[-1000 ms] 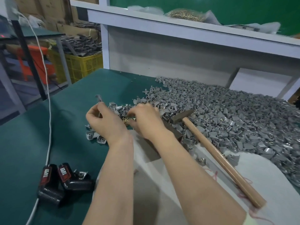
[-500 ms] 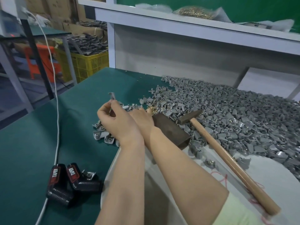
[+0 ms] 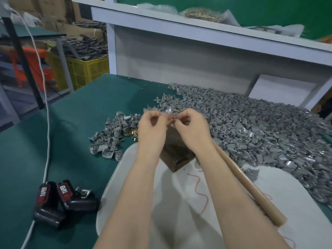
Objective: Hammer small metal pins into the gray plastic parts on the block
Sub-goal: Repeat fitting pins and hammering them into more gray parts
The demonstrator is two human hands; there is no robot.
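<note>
My left hand [image 3: 152, 126] and my right hand [image 3: 192, 128] meet above the far end of the dark brown block [image 3: 177, 155]. Between the fingertips of my left hand is a small gray plastic part [image 3: 168, 112], blurred. My right hand pinches something tiny against it, seemingly a metal pin, too small to make out. A heap of brass pins [image 3: 132, 136] lies left of my left hand. The hammer's wooden handle [image 3: 249, 191] lies on the table under my right forearm; its head is hidden.
A large pile of gray parts [image 3: 260, 130] covers the right of the green table [image 3: 53, 141]; a smaller pile [image 3: 109, 139] lies on the left. Two black clips [image 3: 59, 200] and a white cable [image 3: 47, 123] sit near left. A white cloth [image 3: 179, 194] lies under my arms.
Both hands have come together over the block. The left hand brought its gray part rightward to the right hand, which rose from the pin heap and now pinches at the part.
</note>
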